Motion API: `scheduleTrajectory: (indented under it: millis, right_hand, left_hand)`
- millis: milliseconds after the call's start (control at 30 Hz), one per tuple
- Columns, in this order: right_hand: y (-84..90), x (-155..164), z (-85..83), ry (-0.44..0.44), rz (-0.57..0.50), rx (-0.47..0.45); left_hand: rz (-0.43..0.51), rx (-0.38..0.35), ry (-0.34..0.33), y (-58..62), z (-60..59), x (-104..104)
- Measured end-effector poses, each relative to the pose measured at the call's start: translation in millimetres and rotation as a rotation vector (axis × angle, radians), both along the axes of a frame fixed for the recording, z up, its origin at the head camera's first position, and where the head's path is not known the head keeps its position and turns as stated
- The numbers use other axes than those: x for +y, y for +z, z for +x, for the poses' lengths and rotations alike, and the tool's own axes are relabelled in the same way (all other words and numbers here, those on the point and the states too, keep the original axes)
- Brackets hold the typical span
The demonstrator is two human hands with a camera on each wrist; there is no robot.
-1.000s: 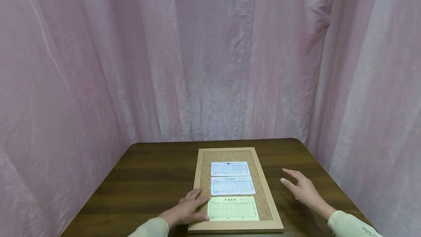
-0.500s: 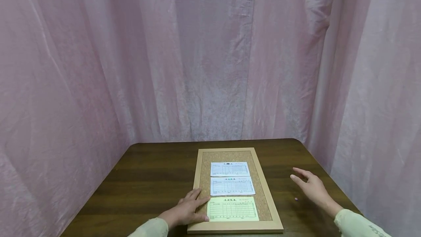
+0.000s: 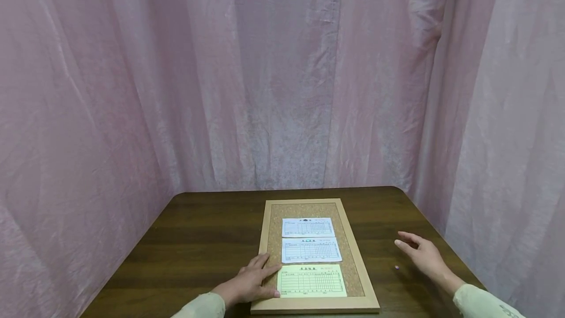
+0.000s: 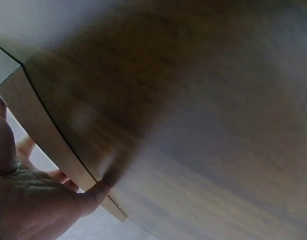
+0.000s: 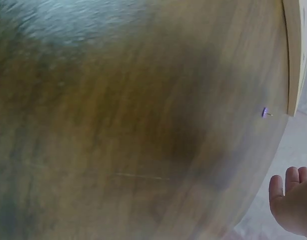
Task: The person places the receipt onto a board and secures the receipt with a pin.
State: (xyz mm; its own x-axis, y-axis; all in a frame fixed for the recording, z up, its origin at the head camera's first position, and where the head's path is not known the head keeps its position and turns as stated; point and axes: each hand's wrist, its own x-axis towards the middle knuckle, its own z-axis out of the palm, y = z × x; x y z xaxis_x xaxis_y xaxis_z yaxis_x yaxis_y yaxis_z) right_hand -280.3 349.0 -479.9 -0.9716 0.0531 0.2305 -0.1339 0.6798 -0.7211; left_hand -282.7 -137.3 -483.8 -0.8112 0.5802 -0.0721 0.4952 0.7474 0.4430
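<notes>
My left hand (image 3: pixel 249 281) rests on the left side of a wood-framed cork board (image 3: pixel 359 278), fingers spread, its fingertips close to a yellow printed slip (image 3: pixel 311 281). Above that slip lie two white printed slips, a middle one (image 3: pixel 311 250) and a top one (image 3: pixel 307 227). A small green spot marks the top of the middle slip and a dark one the top slip; both are too small to tell. Holding nothing, my right hand (image 3: pixel 425 258) hovers over the table right of the board, thumb and index finger apart. A purple pushpin (image 5: pixel 265 113) lies near it on the tabletop.
The dark brown wooden table (image 3: pixel 198 239) reaches out on both sides of the board and behind it. Pink-grey curtains (image 3: pixel 282 77) hang around the back and sides.
My right hand has moved right, away from the board, and slightly down. The purple pushpin, not visible in the oldest frame, now shows on the table. My left hand stays put.
</notes>
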Motion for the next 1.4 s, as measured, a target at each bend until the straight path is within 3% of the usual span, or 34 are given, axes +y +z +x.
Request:
scheduleTrajectory:
  millis: [500, 933, 1167, 1400]
  right_hand:
    - [-8.5, 9, -2.4, 0.012, -0.046, -0.065]
    - [-17.8, 14, 3.7, 0.052, -0.095, -0.182]
    - [-23.5, 17, 8.1, 0.076, -0.179, -0.253]
    - [-28.1, 18, 8.7, 0.090, -0.208, -0.246]
  left_hand:
    - [-0.006, -0.016, 0.008, -3.1, -4.6, -4]
    - [0.000, -0.014, -0.002, -1.8, -3.3, -3]
    - [-0.001, -0.029, -0.023, 2.4, -2.9, -2]
    - [-0.008, -0.024, -0.010, 4.9, 0.3, 1]
